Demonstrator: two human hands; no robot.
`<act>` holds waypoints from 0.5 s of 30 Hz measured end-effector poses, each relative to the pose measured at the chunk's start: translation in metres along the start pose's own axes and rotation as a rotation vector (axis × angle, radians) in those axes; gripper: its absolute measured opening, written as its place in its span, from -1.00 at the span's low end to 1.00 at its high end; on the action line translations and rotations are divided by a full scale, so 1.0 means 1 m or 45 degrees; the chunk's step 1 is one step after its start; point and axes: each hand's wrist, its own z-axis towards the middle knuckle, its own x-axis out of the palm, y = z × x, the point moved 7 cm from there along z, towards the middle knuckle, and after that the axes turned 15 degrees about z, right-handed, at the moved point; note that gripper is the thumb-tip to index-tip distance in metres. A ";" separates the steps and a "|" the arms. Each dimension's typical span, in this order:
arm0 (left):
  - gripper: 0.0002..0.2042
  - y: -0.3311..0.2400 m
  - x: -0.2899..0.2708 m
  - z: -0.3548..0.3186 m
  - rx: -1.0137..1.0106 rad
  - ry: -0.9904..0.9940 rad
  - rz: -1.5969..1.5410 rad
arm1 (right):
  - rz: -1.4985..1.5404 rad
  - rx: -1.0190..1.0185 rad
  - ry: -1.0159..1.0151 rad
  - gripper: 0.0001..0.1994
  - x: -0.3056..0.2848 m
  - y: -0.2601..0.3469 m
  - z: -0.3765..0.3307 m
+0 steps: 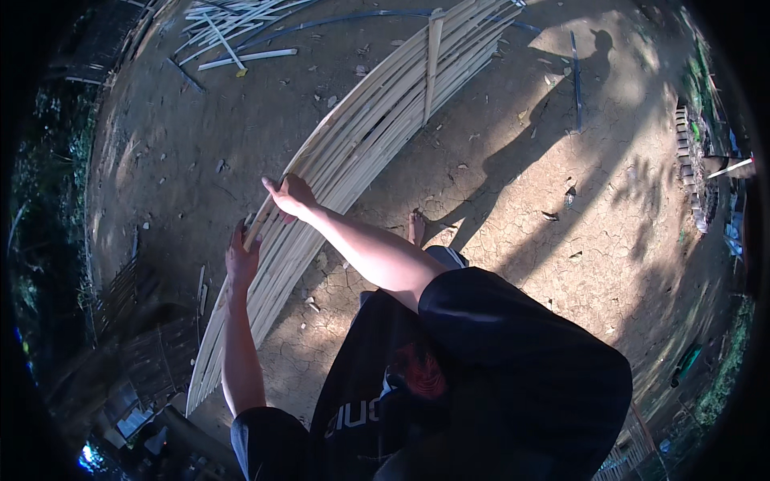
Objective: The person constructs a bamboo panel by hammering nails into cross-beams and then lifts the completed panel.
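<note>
Outdoors, left hand (pixel 241 258) and right hand (pixel 290 196) grip a long panel of pale split-bamboo slats (pixel 361 140).

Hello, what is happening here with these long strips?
A person stands on dry, cracked ground over a long panel of bamboo strips. The right hand presses on its upper edge, and the left hand grips the same edge nearby. More loose strips lie further away on the ground.

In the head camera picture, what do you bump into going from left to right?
Left hand → right hand → bamboo cross slat → bare foot → thin dark stick → brick row
</note>
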 end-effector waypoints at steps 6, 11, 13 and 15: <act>-0.73 -0.046 0.015 0.012 -0.026 -0.122 0.028 | 0.131 0.178 0.284 -0.34 -0.019 -0.015 -0.009; -0.78 -0.057 0.013 0.009 -0.026 -0.167 0.066 | 0.095 0.145 0.419 -0.52 -0.081 0.007 -0.033; -0.78 -0.058 0.020 0.013 -0.022 -0.172 0.068 | 0.261 0.149 0.301 -0.58 -0.138 0.011 -0.025; -0.79 -0.057 0.029 0.022 0.011 -0.178 0.059 | 0.356 0.031 0.109 -0.61 -0.205 0.028 -0.017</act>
